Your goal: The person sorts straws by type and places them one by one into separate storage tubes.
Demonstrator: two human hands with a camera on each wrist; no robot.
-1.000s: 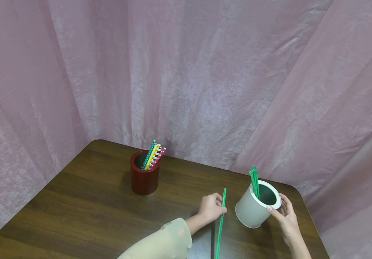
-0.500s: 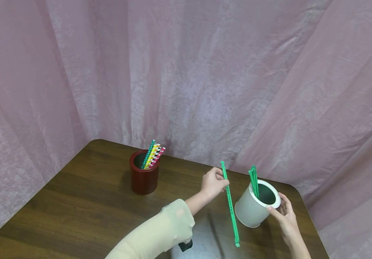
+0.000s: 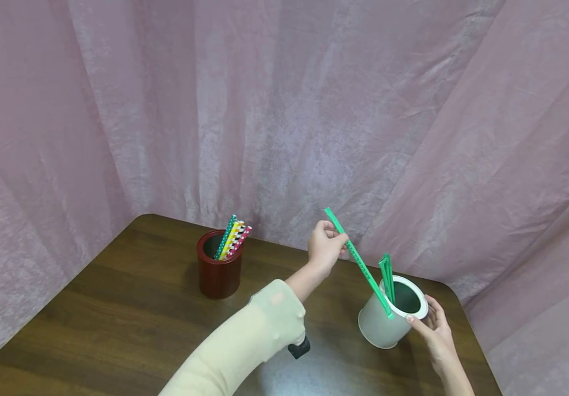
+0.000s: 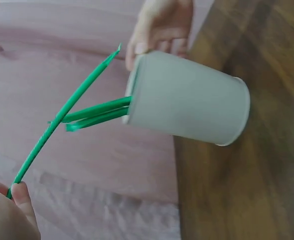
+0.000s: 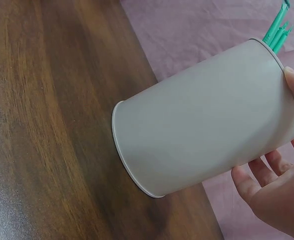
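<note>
Overhead, the left hand (image 3: 325, 246) is raised above the dark wooden counter (image 3: 116, 324), thumb and fingers pinching a long green paper straw (image 3: 359, 263) near its upper end. Straw slants down to the right; its lower tip sits at the rim of a pale grey cylindrical cup (image 3: 385, 322), on the near-left side of the mouth. Head view cannot settle whether the tip is inside the rim or just in front of it. In the left wrist view the tip (image 4: 67, 107) lies close to the cup's mouth, beside the other straws.

Right hand (image 3: 435, 335) grips the cup at its right side, thumb on the rim, fingers curled round the wall. Cup is tilted, mouth leaning away toward the curtain, base edge on the counter; right wrist view shows the tilt plainly, with fingertips (image 5: 266, 172) wrapped under the wall.

Several green straws (image 3: 388, 278) already stand in the cup, leaning on the left of the rim and poking out above it.

Further left, well apart, a dark red round cup (image 3: 220, 269) stands upright on the counter, holding a bunch of patterned straws (image 3: 233, 240) in green, yellow, black-and-white and pink. Pink crinkled curtain (image 3: 284, 110) hangs behind the counter on all sides. Cream sleeve (image 3: 244, 352) covers the left forearm.
</note>
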